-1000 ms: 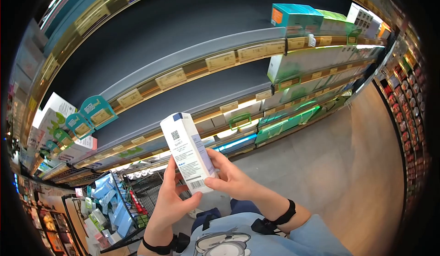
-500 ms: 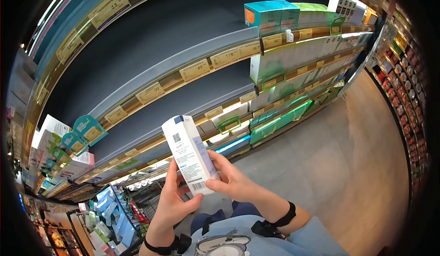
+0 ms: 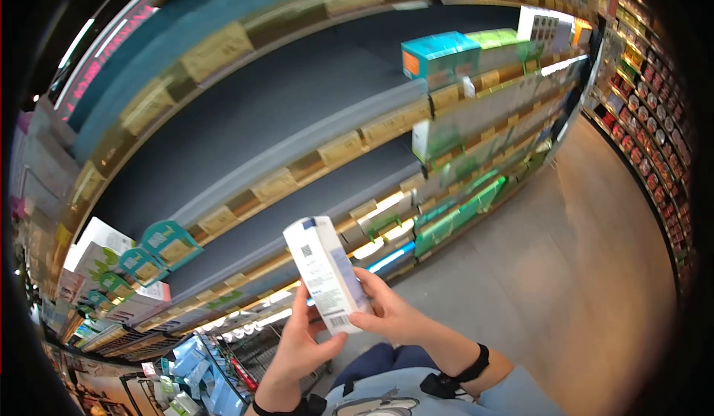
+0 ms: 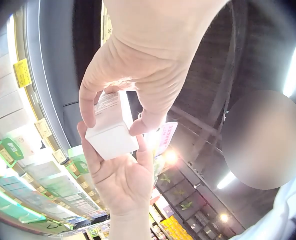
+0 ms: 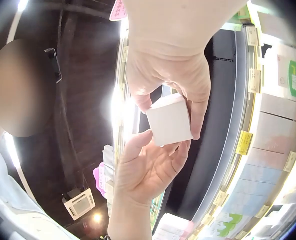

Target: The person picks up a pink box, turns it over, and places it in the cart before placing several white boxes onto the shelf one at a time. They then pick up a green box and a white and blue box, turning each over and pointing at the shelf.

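Note:
A tall white carton (image 3: pixel 325 282) with a purple side panel, a dark square code and a barcode is held upright, slightly tilted, in front of the shelves. My left hand (image 3: pixel 301 353) grips its left side near the lower end, thumb toward the bottom edge. On the other side my right hand (image 3: pixel 398 315) holds it, thumb across the lower front corner. Both wrist views show the carton's plain white end (image 4: pixel 112 142) between the fingers of the two hands.
Dark shelves with price tags (image 3: pixel 275 185) stretch across the front. Teal boxes (image 3: pixel 442 53) stand on the upper right shelf, and white boxes (image 3: pixel 104 237) with teal tag signs at the left. A cart (image 3: pixel 249 375) with blue packages sits lower left. Grey floor (image 3: pixel 476 289) lies to the right.
The head view has shifted, so the shelves, the carton and both hands sit lower in the picture. Both hands keep the same hold on the carton.

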Demonstrator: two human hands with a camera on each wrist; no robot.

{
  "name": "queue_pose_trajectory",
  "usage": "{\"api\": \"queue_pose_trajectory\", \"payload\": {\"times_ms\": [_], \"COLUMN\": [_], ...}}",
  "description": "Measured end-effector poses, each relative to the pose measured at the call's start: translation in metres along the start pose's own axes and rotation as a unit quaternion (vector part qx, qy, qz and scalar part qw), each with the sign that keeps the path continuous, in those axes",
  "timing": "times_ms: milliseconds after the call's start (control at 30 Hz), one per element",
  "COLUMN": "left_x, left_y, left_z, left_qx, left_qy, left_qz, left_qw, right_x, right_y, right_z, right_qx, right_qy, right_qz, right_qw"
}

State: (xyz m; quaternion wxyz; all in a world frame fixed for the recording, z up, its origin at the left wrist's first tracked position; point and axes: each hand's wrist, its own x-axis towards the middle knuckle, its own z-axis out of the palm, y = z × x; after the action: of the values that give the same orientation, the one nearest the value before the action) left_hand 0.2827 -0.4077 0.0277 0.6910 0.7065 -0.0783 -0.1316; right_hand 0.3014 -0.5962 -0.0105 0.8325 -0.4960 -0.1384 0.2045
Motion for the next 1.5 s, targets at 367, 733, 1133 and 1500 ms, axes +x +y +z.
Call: {"api": "queue_pose_trajectory", "payload": {"times_ms": [367, 733, 1133, 1500], "left_x": [-0.015, 0.013, 0.063, 0.066], "left_y": [0.044, 0.060, 0.080, 0.073], "left_z": [-0.043, -0.034, 0.012, 0.005], "left_qx": [0.033, -0.086, -0.077, -0.068], "left_qy": [0.001, 0.074, 0.129, 0.171], "left_qz": [0.100, 0.185, 0.235, 0.239], "left_qw": [0.994, 0.976, 0.960, 0.953], "right_x": [0.032, 0.064, 0.134, 0.161], "right_y": [-0.026, -0.086, -0.219, -0.194], "right_z": [0.070, 0.060, -0.020, 0.003], "right_qx": [-0.078, -0.210, -0.468, -0.519], "right_qy": [-0.030, -0.103, 0.131, -0.036], "right_qz": [-0.050, -0.075, -0.299, -0.302], "right_qw": [0.995, 0.969, 0.822, 0.799]}}
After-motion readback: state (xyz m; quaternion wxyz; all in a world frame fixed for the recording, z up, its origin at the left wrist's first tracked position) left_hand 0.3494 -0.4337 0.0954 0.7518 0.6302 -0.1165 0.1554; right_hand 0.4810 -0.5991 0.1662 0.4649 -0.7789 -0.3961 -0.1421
